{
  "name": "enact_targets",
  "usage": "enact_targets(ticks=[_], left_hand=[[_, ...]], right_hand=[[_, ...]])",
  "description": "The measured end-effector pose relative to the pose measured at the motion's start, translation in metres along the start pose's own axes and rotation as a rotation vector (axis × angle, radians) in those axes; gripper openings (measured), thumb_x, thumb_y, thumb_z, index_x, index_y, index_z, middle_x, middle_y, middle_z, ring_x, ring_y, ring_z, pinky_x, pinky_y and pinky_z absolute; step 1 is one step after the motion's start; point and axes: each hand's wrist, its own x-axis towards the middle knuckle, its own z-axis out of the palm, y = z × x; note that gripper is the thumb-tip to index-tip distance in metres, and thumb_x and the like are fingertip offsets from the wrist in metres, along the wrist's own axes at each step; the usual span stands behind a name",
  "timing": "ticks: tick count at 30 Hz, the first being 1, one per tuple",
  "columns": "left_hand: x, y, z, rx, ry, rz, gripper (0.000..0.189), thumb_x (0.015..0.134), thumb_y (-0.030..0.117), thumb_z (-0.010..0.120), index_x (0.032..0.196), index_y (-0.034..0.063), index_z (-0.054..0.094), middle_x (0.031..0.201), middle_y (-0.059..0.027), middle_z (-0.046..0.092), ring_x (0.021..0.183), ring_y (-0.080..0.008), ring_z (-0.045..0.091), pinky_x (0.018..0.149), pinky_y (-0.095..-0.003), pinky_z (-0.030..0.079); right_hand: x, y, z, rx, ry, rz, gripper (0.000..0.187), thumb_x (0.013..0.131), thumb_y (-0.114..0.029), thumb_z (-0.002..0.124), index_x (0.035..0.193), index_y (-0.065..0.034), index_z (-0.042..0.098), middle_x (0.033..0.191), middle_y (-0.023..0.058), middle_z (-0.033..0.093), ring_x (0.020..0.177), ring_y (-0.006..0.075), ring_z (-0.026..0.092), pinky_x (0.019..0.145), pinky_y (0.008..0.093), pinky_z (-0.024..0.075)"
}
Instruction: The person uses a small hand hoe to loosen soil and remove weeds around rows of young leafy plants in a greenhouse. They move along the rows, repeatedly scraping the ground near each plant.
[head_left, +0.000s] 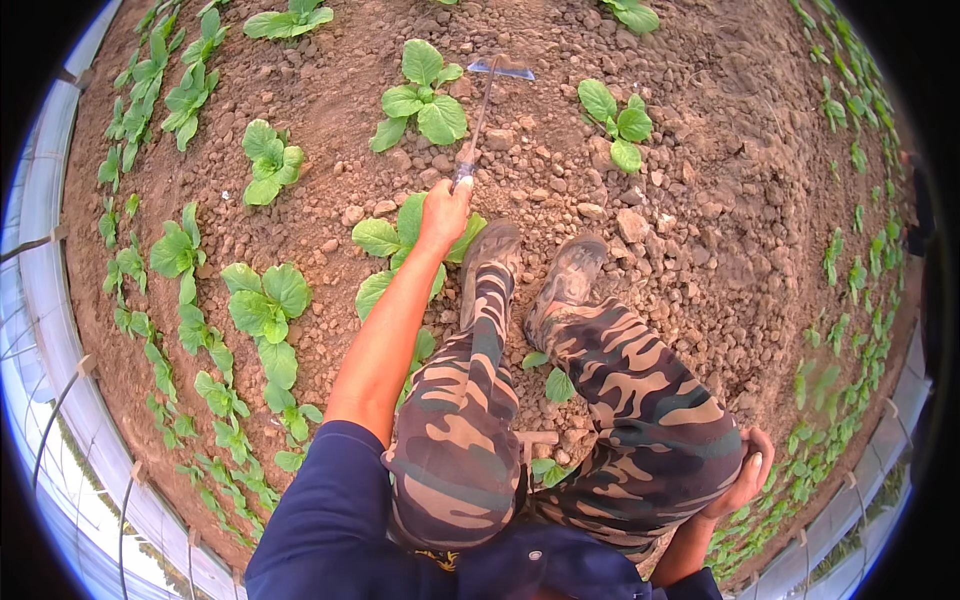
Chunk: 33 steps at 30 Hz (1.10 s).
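Note:
My left hand (444, 214) is closed around the handle of a small long-necked hoe (485, 101), its arm stretched forward over my left leg. The hoe's flat metal blade (517, 73) rests at the clumpy soil, just right of a leafy green seedling (424, 97). Another seedling (377, 238) grows beneath my left wrist, partly hidden by the forearm and boot. A third plant (619, 124) stands farther right of the blade. My right hand (742, 480) lies against the outer side of my bent right knee, some fingers hidden behind the camouflage trouser leg.
Seedling rows (262, 300) run along the left, with denser rows (847, 390) on the right. Muddy shoes (570, 270) stand among stones and clods (634, 225). Plastic sheeting (45, 202) with curved supports borders the left. Dark clothing (921, 202), apparently another person's, shows at the right rim.

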Motion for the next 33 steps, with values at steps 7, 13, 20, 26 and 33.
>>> enact_targets(ticks=[7, 13, 20, 26, 33], left_hand=[[0.101, 0.068, 0.03, 0.22, 0.215, 0.152, 0.04, 0.088, 0.035, 0.054, 0.084, -0.005, 0.058, 0.081, -0.0242, 0.063, 0.081, -0.0399, 0.062, 0.072, -0.0463, 0.046], [0.091, 0.035, 0.046, 0.045, 0.054, -0.207, 0.043, 0.089, 0.036, 0.053, 0.087, -0.006, 0.06, 0.081, -0.0249, 0.063, 0.08, -0.039, 0.063, 0.071, -0.046, 0.047], [-0.09, -0.084, 0.015, 0.391, -0.093, 0.014, 0.04, 0.091, 0.036, 0.054, 0.092, -0.0046, 0.055, 0.079, -0.0271, 0.061, 0.076, -0.0425, 0.062, 0.067, -0.0467, 0.046], [-0.113, -0.073, -0.01, 0.432, -0.151, 0.008, 0.039, 0.091, 0.034, 0.055, 0.093, -0.005, 0.055, 0.085, -0.0298, 0.06, 0.084, -0.0444, 0.06, 0.071, -0.047, 0.046], [0.033, 0.032, 0.061, 0.537, -0.088, 0.125, 0.047, 0.09, 0.037, 0.053, 0.092, -0.0096, 0.059, 0.092, -0.0329, 0.06, 0.092, -0.0454, 0.059, 0.079, -0.0485, 0.046]], right_hand=[[0.009, 0.002, 0.005, -0.033, 0.041, -0.007, 0.036, 0.091, -0.02, 0.031, 0.107, 0.0068, 0.05, 0.102, 0.015, 0.05, 0.091, 0.0201, 0.046, 0.089, 0.0342, 0.037], [0.014, -0.002, 0.009, -0.058, 0.035, -0.007, 0.037, 0.091, -0.022, 0.033, 0.106, 0.0071, 0.05, 0.104, 0.0159, 0.049, 0.091, 0.02, 0.047, 0.088, 0.0334, 0.0371], [0.016, -0.004, 0.013, -0.01, 0.003, -0.003, 0.036, 0.091, -0.021, 0.036, 0.107, 0.0072, 0.051, 0.105, 0.0153, 0.05, 0.092, 0.0187, 0.048, 0.086, 0.0305, 0.0385], [0.015, -0.001, 0.017, 0.011, 0.051, -0.039, 0.035, 0.092, -0.022, 0.037, 0.106, 0.0067, 0.052, 0.103, 0.0147, 0.051, 0.091, 0.0183, 0.048, 0.083, 0.029, 0.0388], [0.018, -0.001, 0.016, -0.064, 0.0, -0.091, 0.036, 0.092, -0.025, 0.038, 0.104, 0.0058, 0.053, 0.097, 0.0141, 0.052, 0.084, 0.0168, 0.048, 0.077, 0.0286, 0.0394]])
